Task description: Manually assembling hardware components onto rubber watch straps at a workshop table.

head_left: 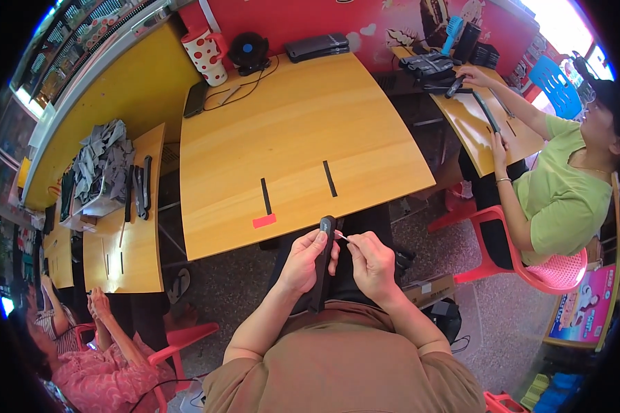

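Note:
My left hand [306,258] grips a long, narrow black strip with a rounded top end [327,226]. It stands up close in front of me, just off the near edge of the table, and its lower end reaches down to my waist. A small light mark shows near its top. My right hand [373,261] is closed in a pinch on a thin, light-coloured stick-like piece [343,237]. The tip of that piece points at the right side of the black strip, by my left fingertips. Whether it touches the strip I cannot tell.
The wooden table [289,138] bears two black tape lines, a red patch [264,221], a phone [195,99], a dotted tumbler [205,58], a small fan [249,52] and stacked black strips [317,47]. Co-workers sit at side tables, left and right [558,179]. A grey pile [103,162] lies left.

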`<act>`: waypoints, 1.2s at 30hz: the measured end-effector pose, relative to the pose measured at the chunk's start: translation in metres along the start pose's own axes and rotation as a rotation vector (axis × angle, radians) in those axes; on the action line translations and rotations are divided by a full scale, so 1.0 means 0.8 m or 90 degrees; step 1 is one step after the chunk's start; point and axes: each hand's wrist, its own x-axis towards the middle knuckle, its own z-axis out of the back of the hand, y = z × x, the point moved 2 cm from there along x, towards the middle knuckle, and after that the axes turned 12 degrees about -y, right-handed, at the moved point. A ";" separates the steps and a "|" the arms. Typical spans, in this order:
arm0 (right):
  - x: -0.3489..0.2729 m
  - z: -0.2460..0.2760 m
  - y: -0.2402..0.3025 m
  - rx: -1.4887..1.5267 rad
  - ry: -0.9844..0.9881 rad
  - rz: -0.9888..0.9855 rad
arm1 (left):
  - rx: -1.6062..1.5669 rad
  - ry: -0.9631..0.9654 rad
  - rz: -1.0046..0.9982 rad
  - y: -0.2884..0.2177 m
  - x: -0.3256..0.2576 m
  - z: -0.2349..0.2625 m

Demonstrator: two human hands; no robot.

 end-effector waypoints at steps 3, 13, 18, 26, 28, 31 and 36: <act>0.000 0.002 -0.003 0.042 0.044 -0.051 | 0.014 -0.006 -0.005 0.001 -0.003 -0.001; -0.006 -0.003 -0.003 0.045 0.055 -0.065 | 0.027 -0.020 -0.021 -0.002 -0.005 0.001; -0.006 -0.005 -0.001 0.048 0.063 -0.074 | 0.026 -0.018 -0.021 -0.002 -0.005 0.002; -0.010 -0.009 -0.001 0.083 0.085 -0.086 | 0.036 -0.025 -0.035 0.001 -0.004 0.005; -0.010 -0.009 -0.001 0.092 0.071 -0.087 | 0.035 -0.025 -0.040 -0.001 -0.004 0.004; -0.008 -0.007 0.000 0.068 0.038 -0.081 | 0.028 -0.022 -0.035 -0.004 -0.005 0.002; -0.011 -0.010 -0.003 0.072 0.064 -0.080 | 0.028 -0.021 -0.034 -0.001 -0.005 0.004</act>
